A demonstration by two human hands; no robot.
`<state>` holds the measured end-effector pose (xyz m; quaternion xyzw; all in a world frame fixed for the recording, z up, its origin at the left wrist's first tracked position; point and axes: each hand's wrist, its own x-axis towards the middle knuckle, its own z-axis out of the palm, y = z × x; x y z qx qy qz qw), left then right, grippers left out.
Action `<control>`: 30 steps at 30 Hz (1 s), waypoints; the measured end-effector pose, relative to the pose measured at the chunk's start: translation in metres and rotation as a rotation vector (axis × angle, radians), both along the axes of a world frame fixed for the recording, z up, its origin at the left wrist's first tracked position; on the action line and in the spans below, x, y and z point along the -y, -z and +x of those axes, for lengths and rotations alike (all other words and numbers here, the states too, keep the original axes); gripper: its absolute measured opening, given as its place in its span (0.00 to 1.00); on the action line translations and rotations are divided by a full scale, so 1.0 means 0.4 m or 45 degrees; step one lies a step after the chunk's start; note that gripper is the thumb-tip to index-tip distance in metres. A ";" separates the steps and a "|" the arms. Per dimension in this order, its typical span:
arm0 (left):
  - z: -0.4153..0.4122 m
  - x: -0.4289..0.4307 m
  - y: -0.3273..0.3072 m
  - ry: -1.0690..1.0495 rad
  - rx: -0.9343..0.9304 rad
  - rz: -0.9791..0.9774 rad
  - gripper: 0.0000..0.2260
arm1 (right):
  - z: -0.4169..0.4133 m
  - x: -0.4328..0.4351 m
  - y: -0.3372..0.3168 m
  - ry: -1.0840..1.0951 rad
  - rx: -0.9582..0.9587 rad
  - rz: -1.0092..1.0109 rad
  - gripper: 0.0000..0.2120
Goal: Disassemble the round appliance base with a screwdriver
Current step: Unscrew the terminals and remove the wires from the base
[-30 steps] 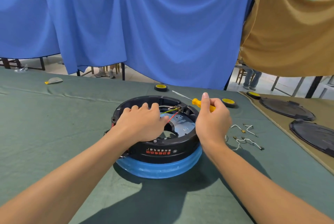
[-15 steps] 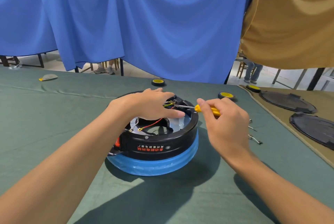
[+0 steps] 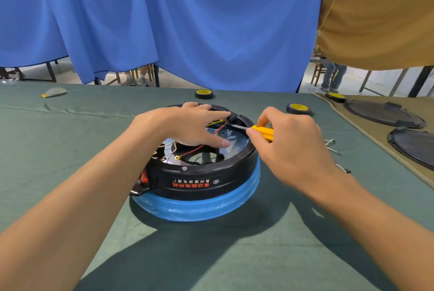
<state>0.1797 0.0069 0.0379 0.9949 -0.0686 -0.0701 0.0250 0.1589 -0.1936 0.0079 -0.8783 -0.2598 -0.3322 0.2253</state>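
While flat on the base (image 3: 199, 182), left fingers (image 3: 209, 115) straight; right fingers (image 3: 264, 120) tight round screwdriver (image 3: 264, 132).

The round black plastic appliance base (image 3: 199, 185), ringed with blue at the bottom and printed with red lettering on its side, stands flat at the centre of the frame. Its top is open, showing a silver metal plate (image 3: 231, 136) and a loose red wire (image 3: 197, 149). The yellow-handled screwdriver (image 3: 263, 131) lies almost level right of centre, gripped by the right hand (image 3: 293, 147), with its thin shaft pointing left inside the far rim.

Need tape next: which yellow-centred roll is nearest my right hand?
The middle roll, just beyond your right hand; the left roll lies farther off, the right roll on the tan cloth.
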 end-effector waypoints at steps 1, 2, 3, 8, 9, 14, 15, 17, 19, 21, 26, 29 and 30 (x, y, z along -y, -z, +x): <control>0.004 0.001 -0.009 -0.005 -0.017 0.000 0.36 | 0.001 -0.001 -0.004 0.013 -0.031 -0.016 0.11; 0.008 0.002 -0.015 -0.009 -0.020 0.001 0.36 | 0.001 -0.001 -0.007 0.014 -0.055 -0.021 0.11; 0.012 0.004 -0.017 -0.011 -0.009 0.001 0.35 | 0.001 -0.002 -0.009 0.003 -0.070 -0.011 0.11; 0.020 -0.008 0.010 -0.021 -0.018 -0.052 0.32 | 0.005 -0.008 -0.004 -0.066 -0.095 0.008 0.11; 0.022 -0.008 0.013 -0.018 0.007 -0.044 0.31 | 0.005 -0.010 0.000 -0.070 -0.082 0.013 0.11; 0.031 -0.005 0.015 -0.006 0.075 -0.052 0.28 | 0.006 -0.013 0.018 -0.030 -0.023 0.023 0.13; 0.031 -0.005 0.015 -0.003 0.074 -0.060 0.28 | 0.005 -0.013 0.020 -0.027 -0.021 0.025 0.13; 0.029 -0.005 0.014 0.006 0.077 -0.076 0.28 | 0.005 -0.015 0.021 -0.017 -0.010 0.030 0.13; 0.029 -0.003 0.011 0.006 0.082 -0.081 0.28 | 0.004 -0.017 0.022 -0.004 -0.001 0.027 0.13; 0.030 -0.003 0.009 0.006 0.083 -0.074 0.27 | 0.004 -0.020 0.022 0.000 0.007 0.024 0.13; 0.029 -0.014 0.011 0.047 0.139 -0.044 0.28 | 0.001 -0.024 0.018 -0.003 0.000 -0.008 0.13; 0.028 -0.019 0.012 0.045 0.181 -0.046 0.29 | -0.001 -0.024 0.014 0.014 -0.017 -0.048 0.15; 0.029 -0.020 0.012 0.044 0.184 -0.046 0.29 | -0.003 -0.024 0.012 0.024 -0.027 -0.062 0.16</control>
